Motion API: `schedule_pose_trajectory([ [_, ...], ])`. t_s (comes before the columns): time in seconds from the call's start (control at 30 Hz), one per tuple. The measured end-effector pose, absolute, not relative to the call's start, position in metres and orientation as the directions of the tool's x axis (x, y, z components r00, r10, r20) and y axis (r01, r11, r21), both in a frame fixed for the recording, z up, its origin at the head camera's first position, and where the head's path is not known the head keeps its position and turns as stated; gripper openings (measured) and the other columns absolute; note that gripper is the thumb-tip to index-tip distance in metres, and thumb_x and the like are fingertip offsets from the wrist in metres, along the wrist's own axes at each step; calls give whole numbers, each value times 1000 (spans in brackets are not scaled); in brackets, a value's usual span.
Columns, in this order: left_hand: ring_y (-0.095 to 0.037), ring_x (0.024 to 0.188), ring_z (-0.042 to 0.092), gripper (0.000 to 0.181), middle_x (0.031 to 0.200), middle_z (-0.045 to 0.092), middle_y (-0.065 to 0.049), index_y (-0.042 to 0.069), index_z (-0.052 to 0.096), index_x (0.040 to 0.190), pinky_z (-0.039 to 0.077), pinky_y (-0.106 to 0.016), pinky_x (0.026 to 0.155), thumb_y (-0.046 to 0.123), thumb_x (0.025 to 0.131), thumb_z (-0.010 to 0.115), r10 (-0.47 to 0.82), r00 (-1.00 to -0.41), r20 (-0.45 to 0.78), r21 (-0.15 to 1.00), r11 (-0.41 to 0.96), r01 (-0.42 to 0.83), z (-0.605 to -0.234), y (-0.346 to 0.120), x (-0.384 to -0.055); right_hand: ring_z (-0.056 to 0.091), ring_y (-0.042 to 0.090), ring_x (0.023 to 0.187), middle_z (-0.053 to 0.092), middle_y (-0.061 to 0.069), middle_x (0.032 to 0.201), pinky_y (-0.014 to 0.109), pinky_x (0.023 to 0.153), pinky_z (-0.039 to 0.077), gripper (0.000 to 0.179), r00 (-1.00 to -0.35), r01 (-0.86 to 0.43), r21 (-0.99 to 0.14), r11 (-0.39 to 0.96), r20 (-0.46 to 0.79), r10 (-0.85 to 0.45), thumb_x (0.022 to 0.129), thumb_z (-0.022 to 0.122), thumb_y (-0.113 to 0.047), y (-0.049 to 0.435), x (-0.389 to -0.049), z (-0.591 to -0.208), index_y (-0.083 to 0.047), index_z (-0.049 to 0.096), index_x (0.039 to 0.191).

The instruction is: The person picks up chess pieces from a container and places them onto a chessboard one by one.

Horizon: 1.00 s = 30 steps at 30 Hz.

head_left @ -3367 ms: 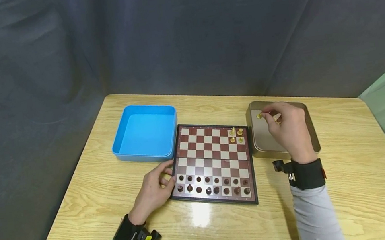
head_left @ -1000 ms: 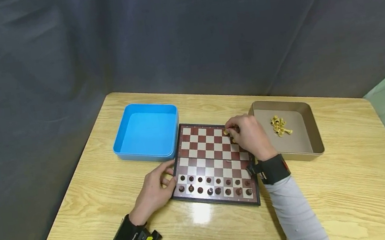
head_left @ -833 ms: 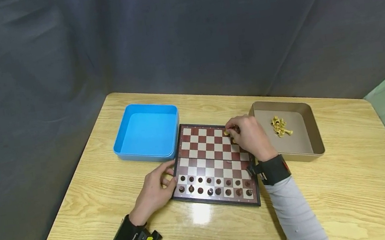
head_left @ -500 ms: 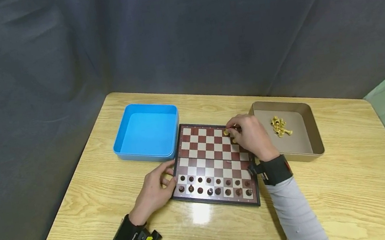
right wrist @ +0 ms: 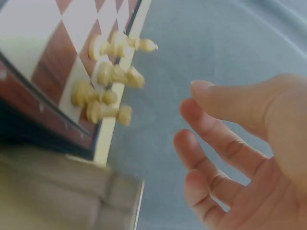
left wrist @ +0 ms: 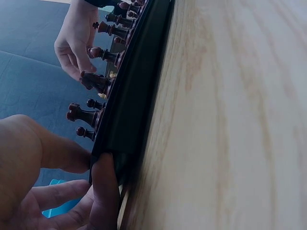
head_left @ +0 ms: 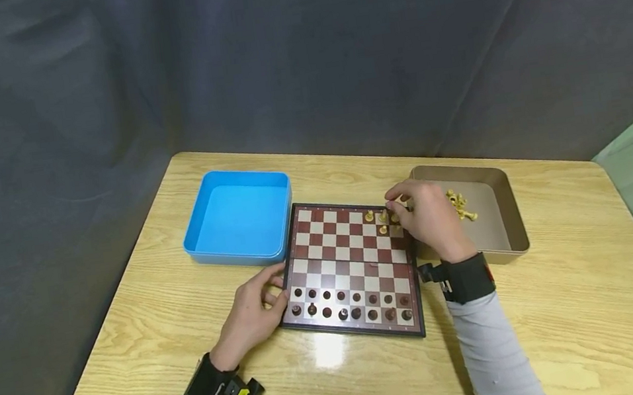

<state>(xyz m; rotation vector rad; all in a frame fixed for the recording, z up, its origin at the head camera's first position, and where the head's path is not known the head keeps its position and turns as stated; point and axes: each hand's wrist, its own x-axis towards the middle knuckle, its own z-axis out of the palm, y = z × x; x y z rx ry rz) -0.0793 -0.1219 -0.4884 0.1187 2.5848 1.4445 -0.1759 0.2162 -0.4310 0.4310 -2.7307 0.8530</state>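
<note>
My left hand (head_left: pixel 252 309) holds the left edge of the chessboard (head_left: pixel 334 268) near its front corner, with fingertips right at the black side in the left wrist view. Dark chess pieces (head_left: pixel 327 312) stand in two rows along the near side. At the far right corner stand several cream chess pieces (head_left: pixel 382 217), among them a bishop (right wrist: pixel 136 43), a knight (right wrist: pixel 120 74) and a rook (right wrist: pixel 108 112). My right hand (head_left: pixel 433 219) is over that corner and the brown box's left rim, its fingers loosely bent and apart from the pieces, holding nothing.
The brown box (head_left: pixel 494 251) right of the board holds a heap of cream chess pieces (head_left: pixel 459 205). A blue box (head_left: pixel 239 224) stands at the board's left. Dark cloth (head_left: pixel 301 79) hangs behind the wooden table (head_left: pixel 590 268).
My right hand carried a cream piece from the brown box to the board's far row and let it go there. It has since moved right, towards the box. The left hand stays put.
</note>
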Motion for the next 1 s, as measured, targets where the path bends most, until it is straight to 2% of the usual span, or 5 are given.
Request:
schedule_pose_trajectory([
  [0.17, -10, 73, 64, 55, 106, 68, -5, 6, 59, 145, 55, -26, 60, 6, 91, 71, 161, -981, -112, 850, 527, -11, -488, -122, -80, 65, 32, 83, 74, 17, 98, 42, 66, 47, 13, -924, -331, -514, 792, 345, -162, 94, 70, -5, 228, -173, -426, 2, 77, 102],
  [0.3, -10, 73, 64, 55, 106, 68, -5, 6, 59, 145, 55, -26, 60, 6, 91, 71, 162, -980, -115, 850, 527, -13, -489, -123, -79, 67, 34, 84, 75, 18, 97, 43, 69, 50, 12, -910, -344, -505, 792, 386, -150, 92, 69, -1, 239, -170, -425, 5, 77, 99],
  [0.53, -11, 73, 64, 56, 107, 68, -6, 6, 59, 145, 56, -26, 61, 6, 91, 72, 161, -980, -114, 851, 526, -12, -490, -123, -80, 69, 32, 76, 76, 19, 90, 41, 63, 47, 11, -895, -322, -457, 829, 433, -109, 90, 71, 0, 259, -165, -426, 4, 79, 97],
  [0.73, -11, 74, 64, 55, 106, 68, -6, 7, 59, 145, 56, -26, 61, 6, 91, 71, 164, -980, -117, 850, 527, -14, -490, -122, -79, 68, 33, 79, 75, 21, 91, 40, 63, 46, 14, -932, -229, -502, 834, 361, -39, 91, 69, 0, 272, -159, -422, 5, 78, 100],
  [1.0, -11, 74, 65, 55, 106, 68, -5, 6, 60, 144, 57, -26, 61, 5, 90, 72, 158, -982, -103, 850, 527, -4, -488, -122, -79, 69, 38, 79, 74, 27, 95, 36, 55, 48, 18, -966, -84, -519, 851, 251, 58, 92, 64, 3, 293, -154, -426, 7, 77, 104],
])
